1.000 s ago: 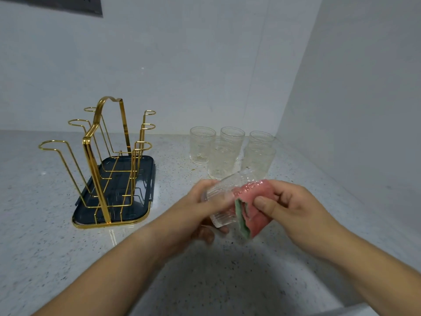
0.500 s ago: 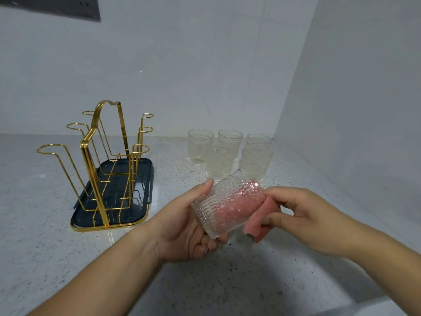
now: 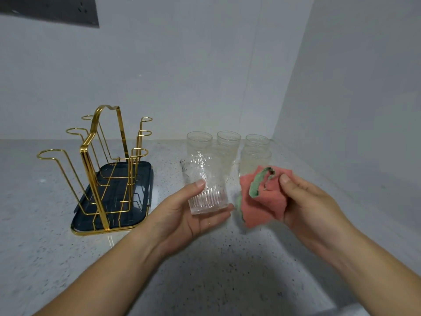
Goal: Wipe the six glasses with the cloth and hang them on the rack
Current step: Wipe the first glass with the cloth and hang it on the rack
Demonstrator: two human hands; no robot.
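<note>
Left hand [image 3: 182, 215]: my fingers grip a ribbed glass [image 3: 206, 183], held right of the rack [image 3: 107, 169].
Right hand [image 3: 303, 201]: my fingers pinch the pink cloth [image 3: 264, 201], beside that glass.
Other glasses [image 3: 227, 142]: on the desk [image 3: 34, 224], behind it.

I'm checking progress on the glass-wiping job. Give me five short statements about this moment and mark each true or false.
1. The left hand holds a glass. True.
2. The cloth is stuffed inside the held glass. False: the cloth is outside it, in the right hand.
3. A glass already hangs on the gold rack. False: every hook on the rack is bare.
4. Five glasses stand on the counter behind the hands. True.
5. The rack stands to the right of the standing glasses. False: it stands to their left, on a dark tray.
</note>
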